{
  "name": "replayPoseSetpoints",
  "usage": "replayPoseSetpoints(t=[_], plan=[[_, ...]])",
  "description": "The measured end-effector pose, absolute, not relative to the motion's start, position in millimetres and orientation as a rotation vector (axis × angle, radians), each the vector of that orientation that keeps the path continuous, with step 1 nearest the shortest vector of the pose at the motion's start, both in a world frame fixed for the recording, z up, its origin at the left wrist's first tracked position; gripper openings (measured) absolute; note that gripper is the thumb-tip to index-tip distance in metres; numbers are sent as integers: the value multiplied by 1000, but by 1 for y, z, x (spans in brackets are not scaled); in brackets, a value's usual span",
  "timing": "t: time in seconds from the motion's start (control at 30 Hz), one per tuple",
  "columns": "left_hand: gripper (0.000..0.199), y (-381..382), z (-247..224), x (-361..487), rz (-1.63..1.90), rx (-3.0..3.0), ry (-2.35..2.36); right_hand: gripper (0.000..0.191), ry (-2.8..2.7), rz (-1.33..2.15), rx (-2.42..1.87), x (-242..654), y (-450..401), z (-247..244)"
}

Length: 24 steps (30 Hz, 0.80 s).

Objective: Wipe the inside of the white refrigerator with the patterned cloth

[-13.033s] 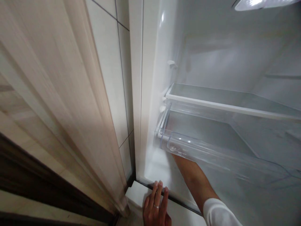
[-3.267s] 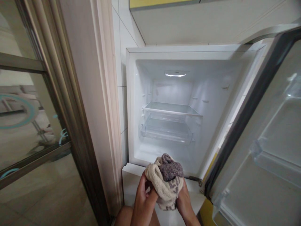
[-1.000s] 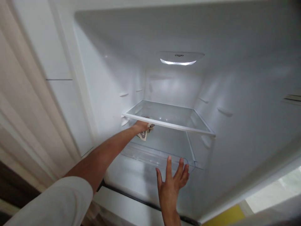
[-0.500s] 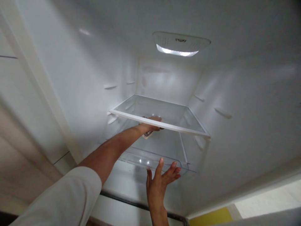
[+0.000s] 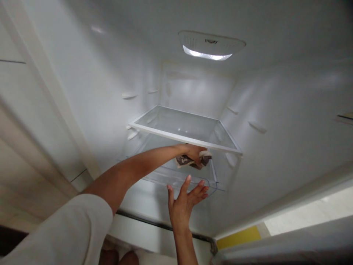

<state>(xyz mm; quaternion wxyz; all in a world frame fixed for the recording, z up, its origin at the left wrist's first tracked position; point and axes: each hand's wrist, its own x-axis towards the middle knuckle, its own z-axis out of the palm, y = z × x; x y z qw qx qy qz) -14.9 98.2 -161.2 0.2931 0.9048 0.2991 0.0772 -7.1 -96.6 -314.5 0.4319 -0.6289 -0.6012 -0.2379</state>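
Head view: half a second ago my left hand [image 5: 193, 150] was partly seen through the glass shelf [image 5: 171, 123] of the refrigerator [image 5: 275, 158]; now it has come across to the right and forward, and most of it shows below the shelf's white front rim. Its fingers are closed around the patterned cloth [image 5: 185, 161], cream and grey-brown, which has travelled with them and sits in the gap between that glass shelf and the clear plastic tray [image 5: 176, 175] beneath it. I take this as a sideways pass over the lower level, with the cloth now toward the tray's right side; whether it presses on the surface there, I cannot tell from this angle. My arm stays stretched in from the left, out of its white sleeve [image 5: 81, 219]. My right hand [image 5: 182, 208] has hardly changed: it grasps nothing, its fingers spread and thumb apart, in front of the tray, though I can't make out whether the fingertips touch it. With the cloth nearer, my two hands are now closer together. Above, the lamp [image 5: 207, 55] is lit, and the glass shelf stays in place.
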Motion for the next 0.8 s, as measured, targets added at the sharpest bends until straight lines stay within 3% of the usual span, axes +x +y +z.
replayPoseSetpoints(t=[0.17,0.3,0.4,0.6,0.8], plan=[[46,69,-163,-33,-9,2177,511,90,-1462,-603,-1572,-12,-96,-312],[37,65,-166,-50,6,2117,548,88,-1423,-600,-1576,-14,-97,-310],[43,69,-162,-75,13,2159,591,88,-1404,-592,-1586,-15,-97,-310],[64,90,-150,-140,10,2500,1141,87,-1387,-571,-1618,-17,-98,-310],[44,114,-163,-147,130,2424,1730,88,-1413,-554,-1627,-14,-100,-310]])
